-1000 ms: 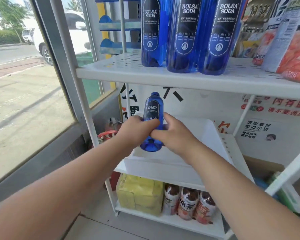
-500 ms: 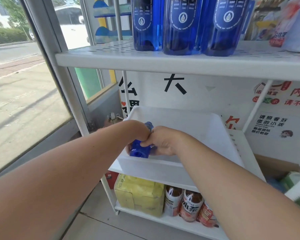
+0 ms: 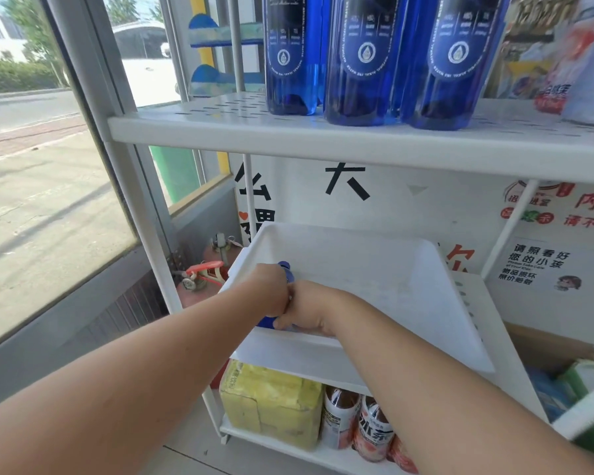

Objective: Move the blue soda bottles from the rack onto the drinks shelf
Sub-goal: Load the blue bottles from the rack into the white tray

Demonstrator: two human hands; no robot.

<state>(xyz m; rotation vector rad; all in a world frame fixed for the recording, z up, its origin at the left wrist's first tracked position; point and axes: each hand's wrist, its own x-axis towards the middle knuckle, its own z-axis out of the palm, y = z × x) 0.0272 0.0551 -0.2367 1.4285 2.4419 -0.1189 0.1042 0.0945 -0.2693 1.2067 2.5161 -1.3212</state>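
White plastic bin (image 3: pixel 374 269) on middle rack shelf (image 3: pixel 487 323) holds one blue soda bottle (image 3: pixel 287 273) lying at its near left corner, cap end pointing away. Left hand (image 3: pixel 270 291) and right hand (image 3: pixel 311 310) both wrapped round bottle, fingers curled on it, mostly hiding it. Three blue soda bottles (image 3: pixel 359 63) upright on perforated upper shelf (image 3: pixel 323 142). Bottom shelf: yellow pack (image 3: pixel 271 406), tea bottles (image 3: pixel 371 430). Red fire extinguisher (image 3: pixel 203 272) by window (image 3: pixel 42 200); street outside.

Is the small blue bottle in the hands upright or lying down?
Lying down: small blue bottle lies inside the white tray, cap pointing away.
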